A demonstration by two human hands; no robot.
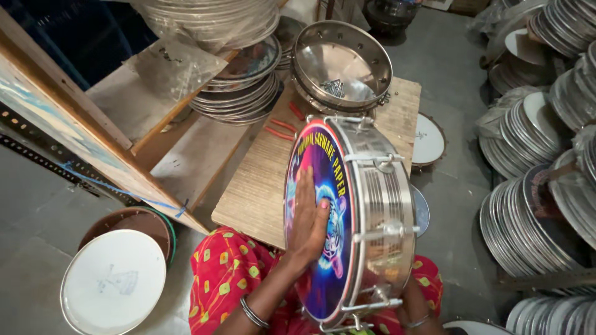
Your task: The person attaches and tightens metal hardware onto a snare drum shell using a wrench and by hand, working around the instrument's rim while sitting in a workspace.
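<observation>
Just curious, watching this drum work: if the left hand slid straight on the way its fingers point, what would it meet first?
The left hand lies flat on the printed drum head, fingers pointing to its top. It would likely meet the drum's metal rim first.

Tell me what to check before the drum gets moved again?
1. Left hand flat on the drum skin: ok.
2. Right hand gripping underneath: cannot tell, mostly hidden.
3. Drum resting steady, on edge over the lap: ok.
4. Tension rods all seated: cannot tell, only the near side shows.
5. Board space beside the drum: ok, but red-handled pliers lie near its far end.
6. Steel shell behind, apart from the drum: ok.
</observation>
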